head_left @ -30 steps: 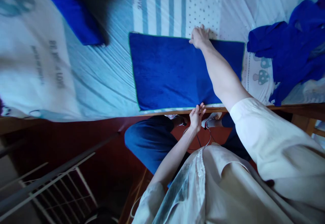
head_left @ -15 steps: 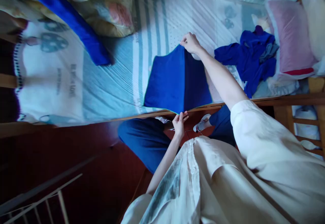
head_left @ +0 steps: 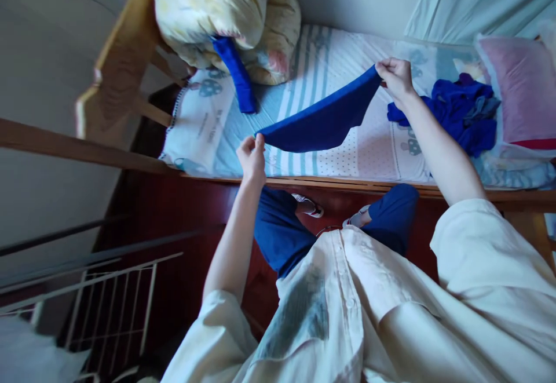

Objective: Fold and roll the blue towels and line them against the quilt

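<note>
A piece of blue cloth (head_left: 324, 116) hangs stretched between my two hands above the bed, folded along its straight upper edge with its lower edge drooping. My left hand (head_left: 252, 158) pinches its left corner between thumb and fingers, near the bed's front edge. At the upper right my right hand (head_left: 396, 80) is closed on the other corner, higher and farther over the mattress. To the right of that hand lies a crumpled heap of blue clothing (head_left: 464, 110). A narrow folded strip of blue cloth (head_left: 238, 76) rests on the left, against the quilt.
The bed (head_left: 373, 183) has a wooden front rail and a patterned sheet. A bundled yellow quilt (head_left: 217, 6) sits at the back left, a pink pillow (head_left: 523, 90) at the right. A white metal rack (head_left: 115, 302) stands at lower left.
The blue cloth has gone from spread over the bed to lifted and folded along a line between my hands. My left hand has moved left and up, my right hand to the right.
</note>
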Tool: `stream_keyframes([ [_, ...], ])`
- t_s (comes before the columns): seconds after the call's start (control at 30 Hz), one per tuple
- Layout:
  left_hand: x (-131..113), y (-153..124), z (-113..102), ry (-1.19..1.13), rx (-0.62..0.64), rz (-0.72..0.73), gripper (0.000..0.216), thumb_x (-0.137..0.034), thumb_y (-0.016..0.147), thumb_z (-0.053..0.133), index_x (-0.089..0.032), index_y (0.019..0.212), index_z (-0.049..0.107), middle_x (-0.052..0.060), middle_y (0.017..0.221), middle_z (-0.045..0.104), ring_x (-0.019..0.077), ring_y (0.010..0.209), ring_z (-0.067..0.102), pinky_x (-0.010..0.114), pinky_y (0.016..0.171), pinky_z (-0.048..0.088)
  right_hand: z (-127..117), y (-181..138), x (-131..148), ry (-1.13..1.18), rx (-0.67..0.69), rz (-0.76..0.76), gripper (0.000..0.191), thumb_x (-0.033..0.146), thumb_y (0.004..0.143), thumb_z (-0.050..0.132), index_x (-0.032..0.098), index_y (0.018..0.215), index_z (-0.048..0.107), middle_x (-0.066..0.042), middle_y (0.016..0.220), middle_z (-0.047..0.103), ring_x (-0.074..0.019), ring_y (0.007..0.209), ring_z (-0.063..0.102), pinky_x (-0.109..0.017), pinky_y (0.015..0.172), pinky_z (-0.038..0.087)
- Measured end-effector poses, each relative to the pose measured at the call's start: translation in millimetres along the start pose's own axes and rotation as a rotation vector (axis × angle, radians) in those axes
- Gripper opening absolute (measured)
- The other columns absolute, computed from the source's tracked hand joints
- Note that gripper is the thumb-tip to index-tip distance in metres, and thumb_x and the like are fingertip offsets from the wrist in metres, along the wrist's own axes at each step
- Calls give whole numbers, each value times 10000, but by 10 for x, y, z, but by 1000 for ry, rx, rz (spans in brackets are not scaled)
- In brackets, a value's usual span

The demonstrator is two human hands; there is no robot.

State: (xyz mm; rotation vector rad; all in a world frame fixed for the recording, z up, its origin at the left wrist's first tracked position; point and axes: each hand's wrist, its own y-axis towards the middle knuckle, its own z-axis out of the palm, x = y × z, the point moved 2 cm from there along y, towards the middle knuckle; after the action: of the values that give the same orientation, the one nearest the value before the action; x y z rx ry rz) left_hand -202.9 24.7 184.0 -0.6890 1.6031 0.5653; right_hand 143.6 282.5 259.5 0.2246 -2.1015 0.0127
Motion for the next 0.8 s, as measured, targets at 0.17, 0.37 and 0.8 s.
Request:
stream_keyframes([
  [0.17,-475,270,-23,-6,7,71,508,-618,802,762,-190,695,510,-48,639,477,96,674,503,217,641,418,-254,-248,-56,276,-38,-36,471,635,824,790,256,1072,661,33,778,733,-108,801,651,-271,808,555],
  [0.37,-840,435,24,-102,-31,65,281,-335,860,802,-115,829,629,-67,638,523,40,587,416,190,577,337,-485,-529,-87,316,-58,-170,520,660,761,823,243,1053,713,0,923,758,-181,977,715,-323,852,596],
  [0.8,-1133,576,70,-194,-40,178,274,-173,774,870,-117,846,612,-59,686,575,43,604,500,189,598,385,-751,-834,-94,292,-127,-208,380,470,769,891,228,1021,743,-39,999,785,-241,1043,745,-388,884,646],
])
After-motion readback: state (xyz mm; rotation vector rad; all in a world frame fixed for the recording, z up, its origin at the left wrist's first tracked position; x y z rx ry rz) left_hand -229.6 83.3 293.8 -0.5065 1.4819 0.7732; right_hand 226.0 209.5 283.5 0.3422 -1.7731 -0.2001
